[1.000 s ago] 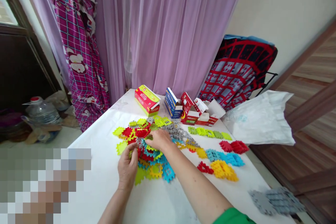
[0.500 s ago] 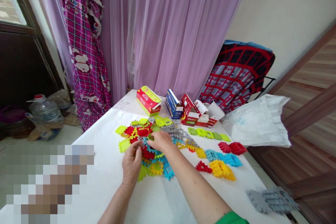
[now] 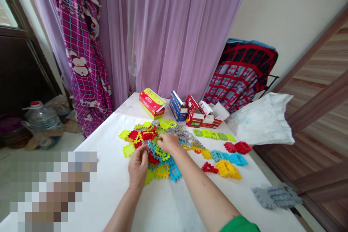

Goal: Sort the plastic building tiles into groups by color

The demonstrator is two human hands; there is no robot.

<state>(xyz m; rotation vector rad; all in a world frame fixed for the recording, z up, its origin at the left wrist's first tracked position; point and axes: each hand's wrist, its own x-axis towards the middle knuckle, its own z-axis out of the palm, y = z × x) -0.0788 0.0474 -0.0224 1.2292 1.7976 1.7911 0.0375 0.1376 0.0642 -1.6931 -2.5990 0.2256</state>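
Observation:
A mixed heap of notched plastic building tiles (image 3: 163, 171) in red, yellow, blue, green and grey lies mid-table. My left hand (image 3: 138, 166) is at the heap's near left side, thumb and fingers curled together beside a small grey piece; what they pinch is hard to see. Over the middle of the pile, my right hand (image 3: 169, 143) has its fingertips closed at green and blue tiles, and the exact piece is hidden. Blue and yellow-green lattice tiles (image 3: 161, 152) show between the two hands.
Sorted tiles lie to the right: a green row (image 3: 214, 135), red (image 3: 239, 147), blue (image 3: 231, 158), yellow (image 3: 228, 169), and grey (image 3: 277, 195) near the table edge. Behind the heap stand a red-yellow box (image 3: 152, 104), a blue box (image 3: 177, 107) and opened red boxes (image 3: 194, 112). A white sack (image 3: 261, 119) leans right.
My right hand has drawn slightly right, away from the left, so more of the blue and yellow-green tiles between them shows. The left hand stays nearly in place. The view has shifted a little.

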